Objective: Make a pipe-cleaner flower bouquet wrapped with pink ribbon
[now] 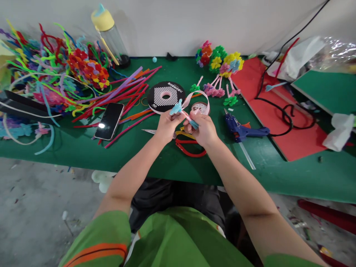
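My left hand (167,125) pinches a light-blue pipe-cleaner flower (176,108) just below its head. My right hand (202,128) is closed on the lower part of the flower's stem (191,121), which is partly wrapped in pink ribbon. A loop of pink ribbon (198,95) runs from the stem up and back to a small ribbon roll (200,108) lying on the green table (144,155) right behind my hands. Red-handled scissors (191,147) lie under my right wrist.
A black ribbon spool (166,96) and a phone (109,121) lie left of my hands, beside loose pipe cleaners (130,89). A blue glue gun (241,129) lies to the right, by a red mat (280,115) with a black cable. Finished flowers (219,63) and a bottle (109,33) stand at the back.
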Tool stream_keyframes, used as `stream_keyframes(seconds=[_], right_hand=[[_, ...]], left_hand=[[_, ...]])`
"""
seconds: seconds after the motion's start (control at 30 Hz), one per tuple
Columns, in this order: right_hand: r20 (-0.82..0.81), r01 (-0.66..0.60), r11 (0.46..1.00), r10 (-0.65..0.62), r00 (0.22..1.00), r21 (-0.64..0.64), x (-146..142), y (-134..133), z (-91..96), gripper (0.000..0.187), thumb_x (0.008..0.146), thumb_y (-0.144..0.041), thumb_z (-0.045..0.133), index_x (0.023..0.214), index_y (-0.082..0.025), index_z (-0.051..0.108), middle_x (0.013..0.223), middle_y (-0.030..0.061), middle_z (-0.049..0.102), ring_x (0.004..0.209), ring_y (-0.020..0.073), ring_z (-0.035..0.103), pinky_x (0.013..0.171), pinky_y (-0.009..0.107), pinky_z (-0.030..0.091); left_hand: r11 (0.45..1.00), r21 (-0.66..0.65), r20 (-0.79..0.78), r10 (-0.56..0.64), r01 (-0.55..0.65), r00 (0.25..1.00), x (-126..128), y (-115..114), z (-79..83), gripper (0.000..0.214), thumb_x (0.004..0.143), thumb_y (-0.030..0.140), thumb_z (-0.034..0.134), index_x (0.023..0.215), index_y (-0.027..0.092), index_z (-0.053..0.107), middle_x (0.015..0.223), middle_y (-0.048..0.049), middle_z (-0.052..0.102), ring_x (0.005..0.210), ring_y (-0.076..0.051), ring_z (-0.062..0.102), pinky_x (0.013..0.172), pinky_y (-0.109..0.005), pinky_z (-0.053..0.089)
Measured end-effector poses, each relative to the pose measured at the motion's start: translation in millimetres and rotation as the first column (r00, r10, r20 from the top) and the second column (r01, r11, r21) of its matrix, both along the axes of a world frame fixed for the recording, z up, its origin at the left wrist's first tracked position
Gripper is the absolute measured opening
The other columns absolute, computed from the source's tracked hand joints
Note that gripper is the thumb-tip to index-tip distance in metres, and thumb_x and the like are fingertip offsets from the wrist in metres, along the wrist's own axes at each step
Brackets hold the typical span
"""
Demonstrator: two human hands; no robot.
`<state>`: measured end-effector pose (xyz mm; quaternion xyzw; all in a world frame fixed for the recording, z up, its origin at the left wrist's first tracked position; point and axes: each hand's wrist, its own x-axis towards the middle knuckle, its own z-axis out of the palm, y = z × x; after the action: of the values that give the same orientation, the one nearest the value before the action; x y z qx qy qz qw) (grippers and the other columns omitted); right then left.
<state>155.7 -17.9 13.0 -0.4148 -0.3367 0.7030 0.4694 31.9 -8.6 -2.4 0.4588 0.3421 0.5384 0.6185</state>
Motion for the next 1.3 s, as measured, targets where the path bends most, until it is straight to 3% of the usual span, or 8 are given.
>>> stream_keyframes(seconds=[0.3,0.4,0.67,0.73,0.83,0.97,1.17,1.3], right_hand=[[-0.294,-0.317,0.941,0.271,0.917,-0.119,5,0,6.7,0.035,0.09,-0.024,0.047,0.057,-0.014,0.055,0.042,-0.0061,0.039,0.04,0.0036,0.035,0.04,0.017,0.029],[-0.3,-0.316,0.943,0.275,0.914,-0.1,4,-1,8.4,0.033,0.088,-0.025,0.05,0.057,-0.015,0.052,0.043,-0.0075,0.036,0.041,0.0031,0.031,0.041,0.017,0.028],[0.09,0.055,0.989,-0.068,0.994,0.134,-2,1,-7.1,0.035,0.077,-0.047,0.062,0.061,-0.018,0.053,0.047,-0.0067,0.041,0.045,0.0051,0.037,0.046,0.022,0.032],[0.239,0.125,0.955,-0.192,0.952,0.269,-2,0,-11.5,0.036,0.076,-0.051,0.061,0.061,-0.018,0.054,0.048,-0.0056,0.043,0.046,0.0059,0.038,0.046,0.023,0.031],[0.486,0.108,0.89,-0.339,0.805,0.443,-1,-2,-12.6,0.035,0.078,-0.048,0.058,0.06,-0.018,0.055,0.05,-0.0038,0.046,0.049,0.0073,0.04,0.048,0.024,0.031],[0.599,0.051,0.857,-0.4,0.694,0.513,-1,-7,-7.0,0.035,0.083,-0.041,0.053,0.057,-0.018,0.052,0.051,-0.0024,0.05,0.051,0.0083,0.042,0.05,0.025,0.032],[0.502,0.107,0.866,-0.379,0.777,0.488,1,-6,-5.6,0.044,0.082,-0.048,0.053,0.05,-0.018,0.048,0.05,-0.0023,0.05,0.05,0.0081,0.046,0.049,0.024,0.033],[0.378,0.085,0.918,-0.243,0.893,0.388,2,-1,-7.3,0.045,0.079,-0.054,0.054,0.051,-0.018,0.053,0.047,-0.0026,0.052,0.047,0.0078,0.047,0.049,0.024,0.036]], left_hand=[[0.997,0.058,0.005,-0.046,0.045,0.999,-3,0,3.0,0.03,0.069,0.045,0.071,0.071,0.017,0.06,0.056,0.0039,0.057,0.053,-0.008,0.058,0.055,-0.023,0.051],[0.998,0.021,-0.022,-0.065,0.066,0.998,-3,0,2.8,0.033,0.067,0.049,0.071,0.068,0.018,0.06,0.057,0.0028,0.059,0.056,-0.01,0.06,0.058,-0.025,0.052],[0.995,-0.06,-0.055,0.08,-0.083,0.995,0,5,-0.5,0.028,0.062,0.041,0.076,0.071,0.018,0.063,0.068,0.003,0.063,0.066,-0.007,0.058,0.068,-0.024,0.048],[0.994,-0.077,-0.082,0.073,-0.079,0.994,0,5,-0.5,0.028,0.062,0.04,0.076,0.068,0.017,0.062,0.065,0.0033,0.061,0.064,-0.007,0.056,0.067,-0.023,0.046],[0.992,-0.08,-0.104,0.092,-0.1,0.99,1,4,-1.2,0.029,0.06,0.04,0.077,0.066,0.016,0.062,0.063,0.0035,0.059,0.062,-0.007,0.055,0.066,-0.023,0.046],[0.989,-0.08,-0.085,0.114,-0.121,0.99,0,4,-4.5,0.03,0.061,0.04,0.077,0.065,0.016,0.06,0.063,0.0036,0.06,0.063,-0.007,0.055,0.067,-0.023,0.045],[0.991,-0.057,-0.105,0.113,-0.12,0.988,-1,5,-5.1,0.028,0.064,0.039,0.075,0.063,0.017,0.059,0.059,0.0049,0.056,0.059,-0.006,0.052,0.066,-0.023,0.045],[0.995,-0.062,-0.059,0.079,-0.083,0.995,-1,3,0.4,0.031,0.061,0.043,0.076,0.064,0.017,0.059,0.059,0.0045,0.057,0.058,-0.007,0.055,0.063,-0.024,0.048]])
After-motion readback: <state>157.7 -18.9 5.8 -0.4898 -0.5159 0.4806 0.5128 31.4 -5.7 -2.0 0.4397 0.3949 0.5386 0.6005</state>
